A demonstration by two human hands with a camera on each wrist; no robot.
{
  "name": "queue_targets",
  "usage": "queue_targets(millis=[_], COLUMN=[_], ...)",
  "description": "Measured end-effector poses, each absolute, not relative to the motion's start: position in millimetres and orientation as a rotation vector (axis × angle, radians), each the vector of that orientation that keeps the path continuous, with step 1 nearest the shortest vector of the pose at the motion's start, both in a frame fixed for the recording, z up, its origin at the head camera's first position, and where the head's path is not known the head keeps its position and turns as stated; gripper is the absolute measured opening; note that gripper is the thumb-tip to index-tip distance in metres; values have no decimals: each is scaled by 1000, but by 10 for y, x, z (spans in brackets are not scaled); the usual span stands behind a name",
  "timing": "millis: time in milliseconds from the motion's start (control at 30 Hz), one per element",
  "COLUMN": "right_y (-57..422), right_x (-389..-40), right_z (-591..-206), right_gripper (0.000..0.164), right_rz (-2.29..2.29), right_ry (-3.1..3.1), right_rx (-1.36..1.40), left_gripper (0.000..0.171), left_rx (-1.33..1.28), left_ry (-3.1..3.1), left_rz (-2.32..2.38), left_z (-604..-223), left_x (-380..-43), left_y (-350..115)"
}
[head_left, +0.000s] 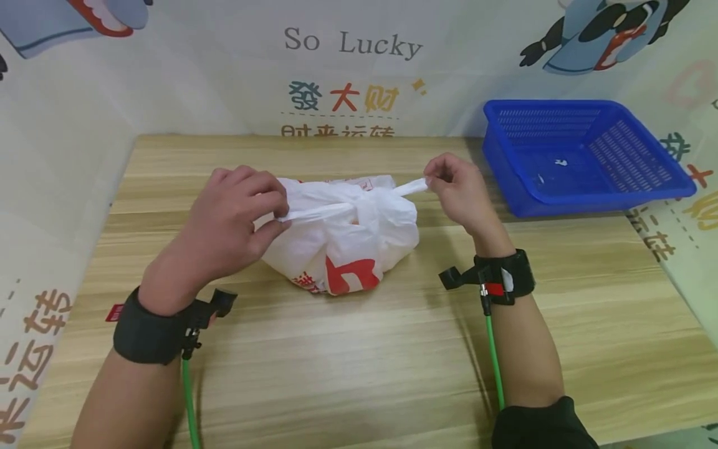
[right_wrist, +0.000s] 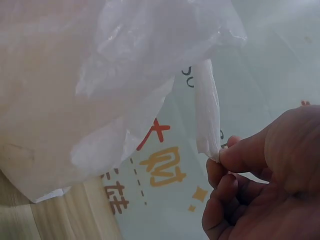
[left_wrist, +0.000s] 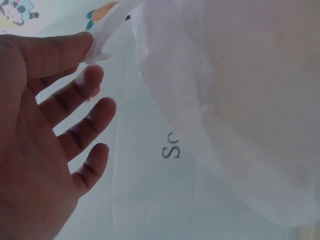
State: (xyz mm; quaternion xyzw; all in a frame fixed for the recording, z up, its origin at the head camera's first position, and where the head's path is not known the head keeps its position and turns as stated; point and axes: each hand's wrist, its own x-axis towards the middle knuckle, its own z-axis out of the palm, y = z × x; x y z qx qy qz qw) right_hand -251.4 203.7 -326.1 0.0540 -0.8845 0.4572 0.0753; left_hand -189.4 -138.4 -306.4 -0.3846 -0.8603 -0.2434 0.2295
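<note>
A white plastic bag (head_left: 359, 231) with red print sits full on the table, its two handles crossed or knotted on top; which of these, I cannot tell. My left hand (head_left: 238, 215) pinches the end of one handle, drawn out to the left. On the other side my right hand (head_left: 457, 187) holds the tip of the second handle between thumb and index finger. In the left wrist view the handle end (left_wrist: 102, 45) sits at the thumb, with the other fingers spread loosely. The right wrist view has the twisted handle (right_wrist: 207, 110) stretched down to the fingertips. The bag's contents are hidden.
A blue plastic basket (head_left: 594, 202) stands at the back right of the wooden table (head_left: 348, 374), with a small white scrap inside. A printed cloth (head_left: 224, 75) covers the wall behind. Green cables (head_left: 191, 399) run from both wrist straps.
</note>
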Motion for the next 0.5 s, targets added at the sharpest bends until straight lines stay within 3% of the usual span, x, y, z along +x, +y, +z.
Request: queue_targets(millis=[500], right_y=[2174], right_x=[-2557], right_z=[-3306], right_gripper=[12], right_rz=[1353], right_ry=[-2704], right_rx=[71], left_gripper=[23], left_rx=[-968], left_ry=[-2621], left_rz=[-629], left_z=[-2901], left_x=[-1850], left_y=[-1761])
